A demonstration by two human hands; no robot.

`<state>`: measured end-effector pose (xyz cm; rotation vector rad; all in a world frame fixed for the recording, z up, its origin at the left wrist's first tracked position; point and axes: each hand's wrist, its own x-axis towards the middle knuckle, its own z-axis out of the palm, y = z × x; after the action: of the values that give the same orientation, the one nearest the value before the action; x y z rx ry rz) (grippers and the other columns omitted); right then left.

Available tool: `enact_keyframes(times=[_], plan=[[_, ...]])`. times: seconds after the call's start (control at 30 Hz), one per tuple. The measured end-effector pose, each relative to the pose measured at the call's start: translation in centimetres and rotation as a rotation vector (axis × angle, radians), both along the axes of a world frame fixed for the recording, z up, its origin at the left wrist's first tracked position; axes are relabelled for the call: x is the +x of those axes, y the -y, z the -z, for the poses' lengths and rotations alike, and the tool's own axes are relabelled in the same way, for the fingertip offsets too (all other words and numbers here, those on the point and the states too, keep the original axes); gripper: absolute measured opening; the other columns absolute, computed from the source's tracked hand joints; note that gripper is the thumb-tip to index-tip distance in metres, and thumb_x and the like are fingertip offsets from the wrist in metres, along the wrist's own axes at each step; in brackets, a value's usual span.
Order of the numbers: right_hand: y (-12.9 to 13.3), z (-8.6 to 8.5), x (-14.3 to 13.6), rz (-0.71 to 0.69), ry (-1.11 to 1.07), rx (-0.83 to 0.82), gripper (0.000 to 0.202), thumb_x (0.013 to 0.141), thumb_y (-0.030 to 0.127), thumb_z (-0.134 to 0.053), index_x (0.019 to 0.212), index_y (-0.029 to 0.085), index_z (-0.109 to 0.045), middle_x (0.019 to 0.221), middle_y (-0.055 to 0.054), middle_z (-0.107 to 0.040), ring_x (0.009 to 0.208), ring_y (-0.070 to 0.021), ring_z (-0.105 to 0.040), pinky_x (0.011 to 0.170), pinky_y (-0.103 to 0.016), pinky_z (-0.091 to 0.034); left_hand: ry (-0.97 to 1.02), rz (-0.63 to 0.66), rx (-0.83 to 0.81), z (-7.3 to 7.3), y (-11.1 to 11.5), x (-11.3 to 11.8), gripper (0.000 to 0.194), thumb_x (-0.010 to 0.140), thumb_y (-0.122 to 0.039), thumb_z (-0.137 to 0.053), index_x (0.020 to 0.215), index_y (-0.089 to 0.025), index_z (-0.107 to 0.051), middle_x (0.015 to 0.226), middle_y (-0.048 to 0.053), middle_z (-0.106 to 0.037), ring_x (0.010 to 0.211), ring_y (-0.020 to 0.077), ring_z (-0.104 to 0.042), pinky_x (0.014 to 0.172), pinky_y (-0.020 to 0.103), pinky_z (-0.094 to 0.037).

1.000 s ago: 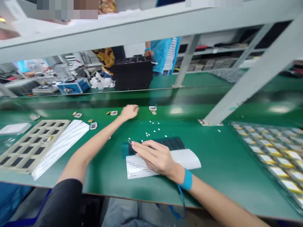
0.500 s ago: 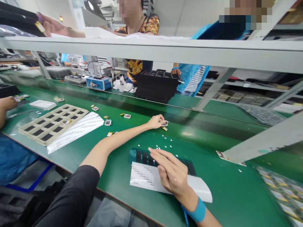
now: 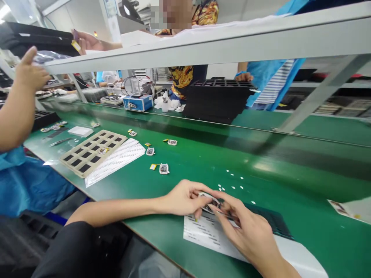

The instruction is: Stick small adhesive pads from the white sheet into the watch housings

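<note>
My left hand [image 3: 184, 197] grips a small white-framed part [image 3: 209, 201] just above the near edge of the green bench [image 3: 290, 185]. My right hand [image 3: 246, 227] meets it from the right, fingertips pinched on the same part. Under both hands lie a white label sheet [image 3: 208, 235] and a dark sheet of small pieces [image 3: 272, 222]. More small framed parts [image 3: 164, 168] lie on the bench to the left.
A beige cell tray [image 3: 89, 151] and white strip sheets [image 3: 116, 160] lie at the left. Black stacked trays [image 3: 217, 96] and a blue box [image 3: 138, 102] stand beyond. A grey shelf beam [image 3: 203, 50] runs overhead. A neighbour's raised arm [image 3: 20, 96] is at far left; other people stand opposite.
My left hand took a small part from the far bench and drew it back to my right hand, which lifted off the dark sheet. The camera tilted and shifted left.
</note>
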<state>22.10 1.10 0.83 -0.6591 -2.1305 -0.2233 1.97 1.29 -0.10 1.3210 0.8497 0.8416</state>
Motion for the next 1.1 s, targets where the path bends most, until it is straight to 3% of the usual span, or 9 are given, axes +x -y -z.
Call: enact_keyframes(times=[0.1, 0.2, 0.47, 0.7, 0.77, 0.93, 1.1], plan=[[-0.5, 0.6, 0.2, -0.032, 0.059, -0.005, 0.023, 0.117, 0.031, -0.042, 0.112, 0.019, -0.061, 0.075, 0.003, -0.072, 0.052, -0.0077, -0.069, 0.048, -0.017, -0.051, 0.004, -0.019, -0.002, 1.1, 0.6, 0.2, 0.049, 0.097, -0.037, -0.066, 0.133, -0.004, -0.073, 0.054, -0.001, -0.06, 0.045, 0.0095, -0.055, 0.048, 0.02, -0.048], [-0.8, 1.2, 0.3, -0.017, 0.077, -0.014, 0.02, 0.116, 0.03, -0.045, 0.113, 0.019, -0.062, 0.079, 0.001, -0.074, 0.055, -0.0091, -0.071, 0.05, -0.018, -0.053, -0.008, -0.056, 0.023, 1.2, 0.9, -0.1, 0.043, 0.099, -0.029, -0.062, 0.133, -0.005, -0.075, 0.052, -0.003, -0.057, 0.045, 0.0088, -0.053, 0.048, 0.019, -0.049], [-0.5, 1.4, 0.3, -0.014, 0.09, 0.075, 0.018, 0.11, 0.015, -0.052, 0.115, 0.017, -0.069, 0.086, 0.0, -0.08, 0.065, -0.0102, -0.076, 0.052, -0.022, -0.053, 0.005, -0.125, 0.036, 1.3, 1.3, 0.0, 0.046, 0.094, -0.025, -0.065, 0.136, -0.006, -0.073, 0.06, -0.002, -0.059, 0.05, 0.0095, -0.056, 0.052, 0.02, -0.05], [0.6, 2.3, 0.7, 0.04, 0.08, 0.008, 0.034, 0.102, 0.005, -0.054, 0.126, 0.019, -0.072, 0.1, -0.002, -0.083, 0.074, -0.0101, -0.078, 0.062, -0.018, -0.057, -0.015, -0.195, 0.084, 0.3, 2.5, -0.1, 0.05, 0.091, -0.034, -0.069, 0.131, -0.004, -0.076, 0.058, -0.002, -0.061, 0.048, 0.0095, -0.058, 0.052, 0.02, -0.052], [0.9, 2.8, 0.9, 0.057, 0.056, -0.011, 0.029, 0.102, 0.007, -0.056, 0.124, 0.017, -0.072, 0.103, -0.004, -0.083, 0.078, -0.0105, -0.078, 0.065, -0.018, -0.058, -0.023, -0.218, 0.113, 0.0, 2.5, -0.2, 0.045, 0.093, -0.032, -0.068, 0.127, -0.004, -0.077, 0.056, -0.002, -0.062, 0.046, 0.0097, -0.058, 0.049, 0.02, -0.051], [1.3, 3.3, 1.3, 0.027, 0.068, -0.073, 0.035, 0.099, 0.006, -0.061, 0.13, 0.015, -0.073, 0.112, -0.006, -0.082, 0.087, -0.0113, -0.078, 0.071, -0.018, -0.061, 0.002, -0.22, 0.196, -0.6, 2.7, -0.3, 0.025, 0.096, -0.025, -0.068, 0.114, -0.015, -0.083, 0.055, -0.003, -0.064, 0.045, 0.0093, -0.058, 0.047, 0.018, -0.05], [1.6, 2.8, 1.4, -0.026, 0.065, -0.095, 0.035, 0.102, 0.009, -0.062, 0.136, 0.016, -0.071, 0.113, -0.006, -0.082, 0.091, -0.0121, -0.079, 0.073, -0.019, -0.063, -0.047, -0.221, 0.228, -1.2, 2.7, -0.4, 0.021, 0.096, -0.025, -0.067, 0.106, -0.018, -0.085, 0.053, -0.003, -0.064, 0.042, 0.0104, -0.06, 0.044, 0.019, -0.05]])
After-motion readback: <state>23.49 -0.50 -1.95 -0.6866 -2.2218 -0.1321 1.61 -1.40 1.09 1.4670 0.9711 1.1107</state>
